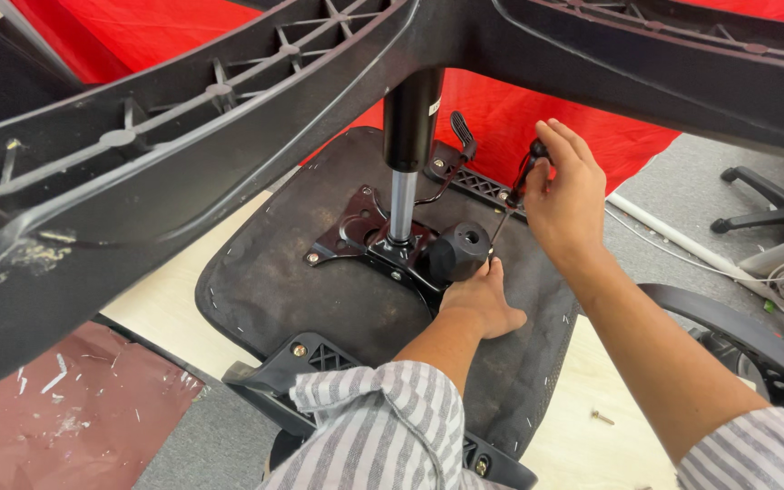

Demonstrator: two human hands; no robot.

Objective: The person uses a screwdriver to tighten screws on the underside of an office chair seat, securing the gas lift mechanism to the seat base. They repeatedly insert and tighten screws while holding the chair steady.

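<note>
Upturned black fabric-covered office chair seat (pixel 319 290): left hand (pixel 481 304) lay flat, steadying; right hand (pixel 566 195) gripped black-handled screwdriver (pixel 517 189). Best kept tip square in screw, pressure steady.

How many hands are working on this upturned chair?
2. The left hand rests on the underside of the seat beside the black round knob. The right hand is raised above it, gripping a black-handled tool. No other hands show.
</note>
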